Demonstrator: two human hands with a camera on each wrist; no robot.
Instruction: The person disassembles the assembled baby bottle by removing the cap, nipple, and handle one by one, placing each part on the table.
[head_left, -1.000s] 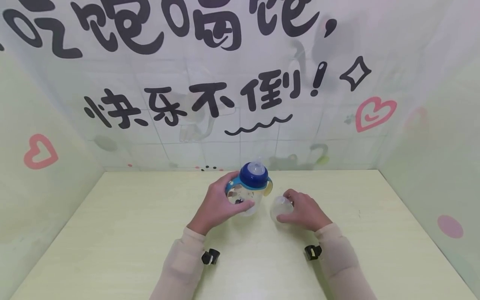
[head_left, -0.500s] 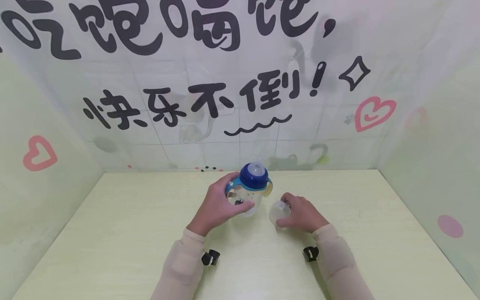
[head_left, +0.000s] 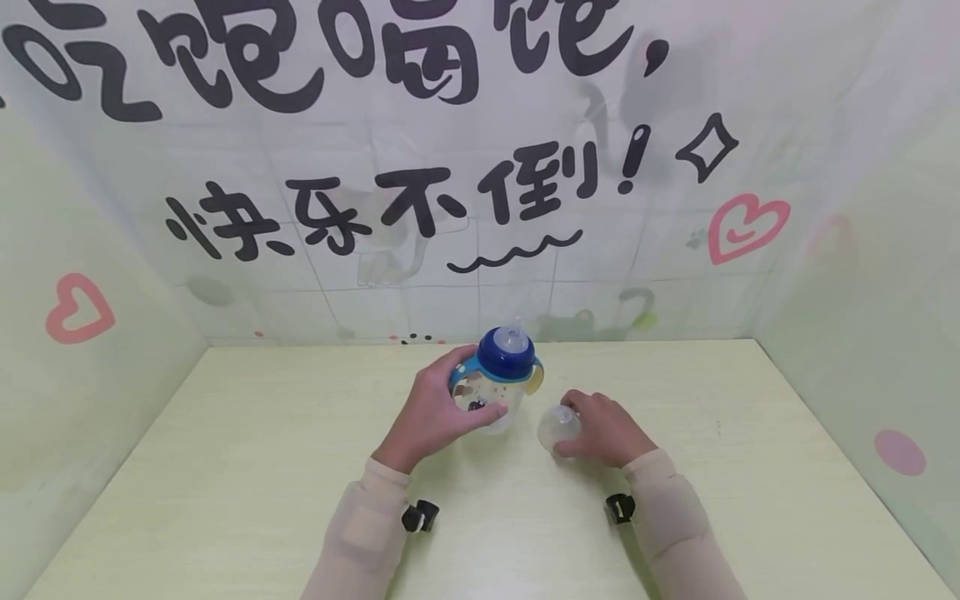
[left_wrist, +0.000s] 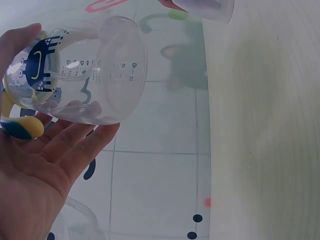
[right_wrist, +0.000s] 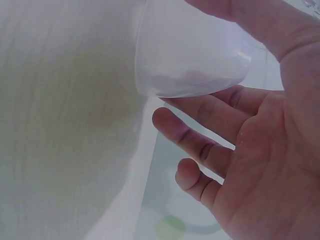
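My left hand (head_left: 435,408) grips a clear baby bottle (head_left: 513,395) around its side, thumb across the front. The bottle has a dark blue collar (head_left: 504,358), a clear teat on top and side handles in blue and yellow. In the left wrist view, printed measuring marks show on the bottle (left_wrist: 117,72), and its base is off the table. To the right of it, my right hand (head_left: 606,429) holds a translucent dome-shaped cap (head_left: 557,432) between thumb and fingers. The cap's open rim faces the tabletop in the right wrist view, where the ring and little fingers curl loosely beside it.
Both hands work over a pale wood-grain table (head_left: 225,500). A white printed backdrop (head_left: 300,300) with black lettering rises at the table's back edge, and printed side panels flank it. A black wrist mount (head_left: 420,517) sits by each sleeve.
My right hand has shifted slightly left and toward me with the cap, which is now tipped a little differently. The left hand and bottle have stayed nearly still.
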